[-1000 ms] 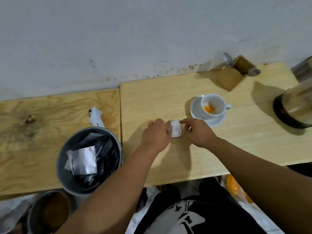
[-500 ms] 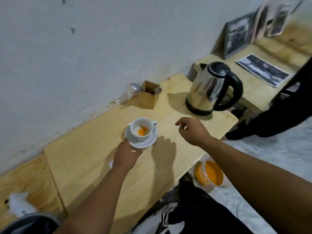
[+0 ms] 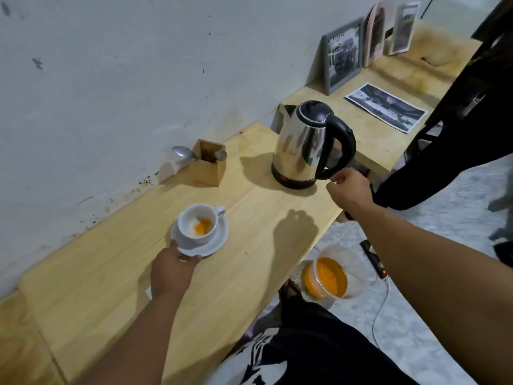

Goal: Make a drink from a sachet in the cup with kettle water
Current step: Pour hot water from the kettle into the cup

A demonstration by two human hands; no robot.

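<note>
— Orange powder sits in the bottom of the cup (image 3: 197, 225), lower centre of the frame, on its saucer (image 3: 215, 243). My left hand (image 3: 172, 269) pinches the saucer's near rim, thumb on top, so the set is steadied on the wooden counter (image 3: 105, 273).

— And the water?

— Up and right of the cup stands the steel kettle (image 3: 302, 145) on its black base, well apart from the cup. My right hand (image 3: 350, 187) is at the foot of the black handle (image 3: 342, 147), fingers loosely curled; whether they touch it I cannot tell, and they grip nothing yet.

— How would you go about it?

— I judge it best to wrap the whole handle high up, lift straight off the base, bring the spout over the cup's middle and pour slowly, keeping my left fingers clear of the rim.
</note>
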